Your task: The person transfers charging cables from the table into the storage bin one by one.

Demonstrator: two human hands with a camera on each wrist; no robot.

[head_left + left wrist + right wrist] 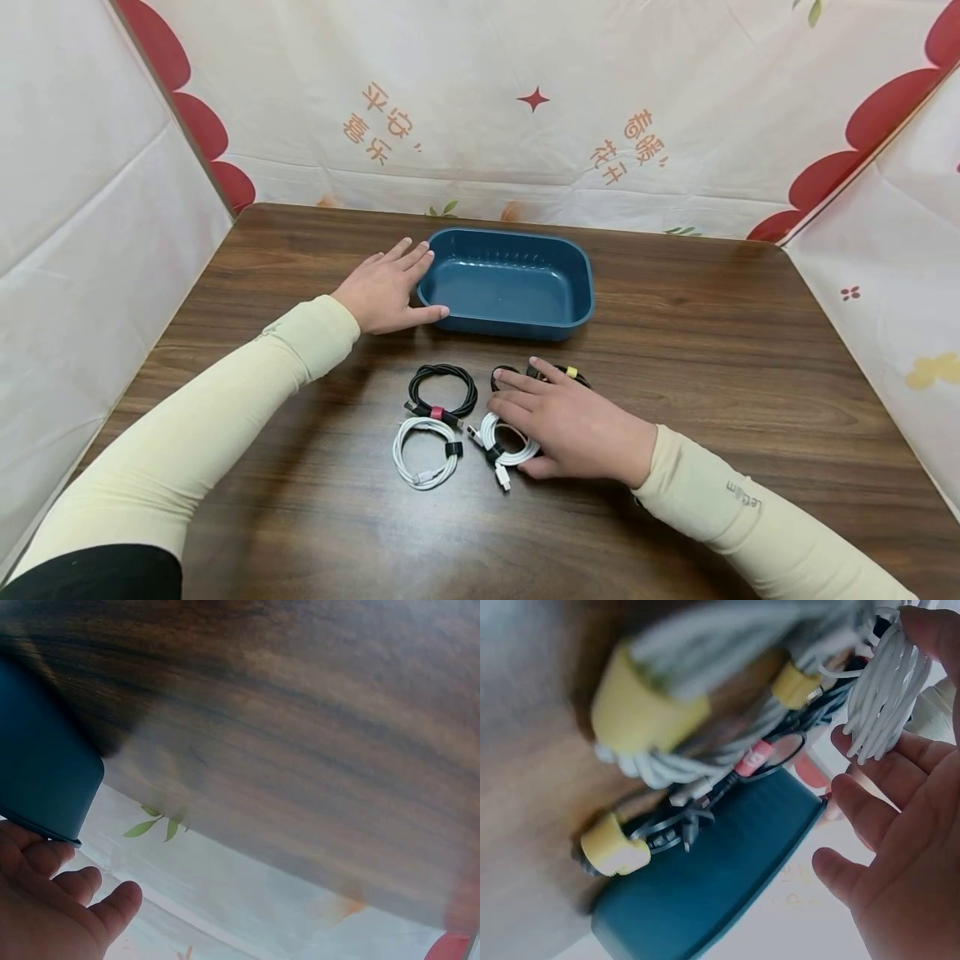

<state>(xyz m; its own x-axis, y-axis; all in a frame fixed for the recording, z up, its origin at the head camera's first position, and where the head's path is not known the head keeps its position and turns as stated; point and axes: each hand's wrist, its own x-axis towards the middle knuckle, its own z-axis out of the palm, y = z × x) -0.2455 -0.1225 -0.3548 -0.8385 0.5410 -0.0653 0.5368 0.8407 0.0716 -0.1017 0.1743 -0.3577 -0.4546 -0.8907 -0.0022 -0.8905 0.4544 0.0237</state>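
Observation:
My left hand [386,292] rests with spread, mostly straight fingers against the left end of a blue plastic basin [502,328], thumb at its near rim. My right hand [577,429] reaches over the cables in front of it. In the right wrist view, a coiled white cable [885,697] is pinched between thumb and index finger, the other fingers spread. This white cable [487,433] has a black strap in the head view. To its left lie a black cable [471,387] with a red strap and another white cable [397,454]. A black cable [579,377] with a yellow strap is partly hidden behind my right hand.
The right wrist view also shows a white cable [656,772] with a yellow strap, hidden from the head view by my right hand. Everything stands on a brown wooden table [712,333]. White patterned cloth [465,100] encloses its back and sides.

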